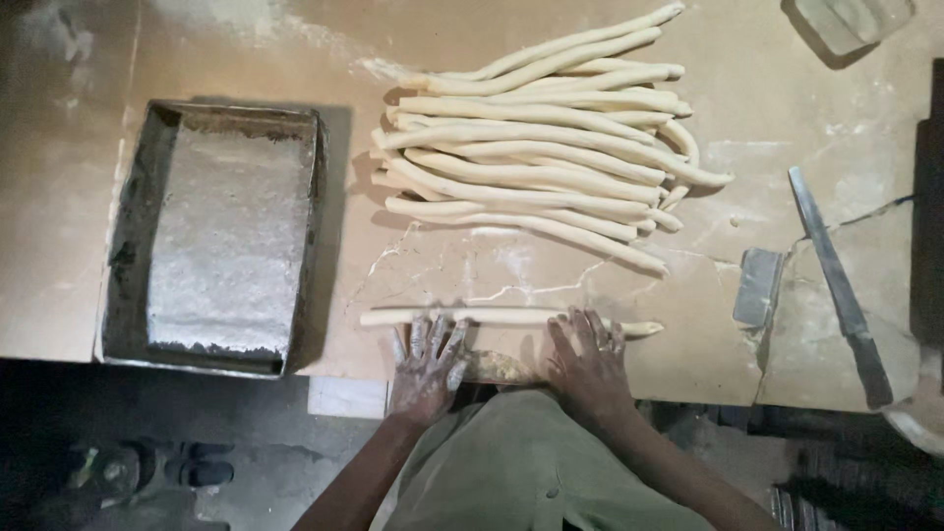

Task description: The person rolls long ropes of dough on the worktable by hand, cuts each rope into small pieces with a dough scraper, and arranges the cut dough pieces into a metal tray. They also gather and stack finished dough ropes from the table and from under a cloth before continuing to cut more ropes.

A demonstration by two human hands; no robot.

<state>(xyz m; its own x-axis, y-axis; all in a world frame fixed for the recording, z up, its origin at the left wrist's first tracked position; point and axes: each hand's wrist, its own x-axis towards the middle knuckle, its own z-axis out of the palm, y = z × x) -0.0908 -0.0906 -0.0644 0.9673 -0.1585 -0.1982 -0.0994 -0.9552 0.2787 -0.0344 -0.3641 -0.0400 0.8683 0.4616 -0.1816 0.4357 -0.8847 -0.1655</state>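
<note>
Right, looking down from the head camera, both hands are flat on a long rope of dough (492, 317) that lies crosswise near the front edge of the table (688, 364). It is pale cream, thin and fairly even, with a smooth skin, running from a blunt end at the left to a slightly tapered, yellower tip at the right. The left hand (429, 366) is dusted white with flour, fingers spread and straight, fingertips resting on the rope, gripping nothing. The right hand (588, 362) lies just beside it, fingers also stretched out and loose, pressing down on the rope rather than closing round it. Between the two wrists sits a small lump of dough (497, 367), rougher and darker than the rope.

Farther back on the table a pile of finished ropes (541, 147) lies stacked, all the same pale colour, some curling at their right ends. To the left stands a dark rectangular metal tray (133, 236) with a floury bottom. To the right lie a small metal scraper (759, 285) and a long knife (836, 280), well apart from the hands.
</note>
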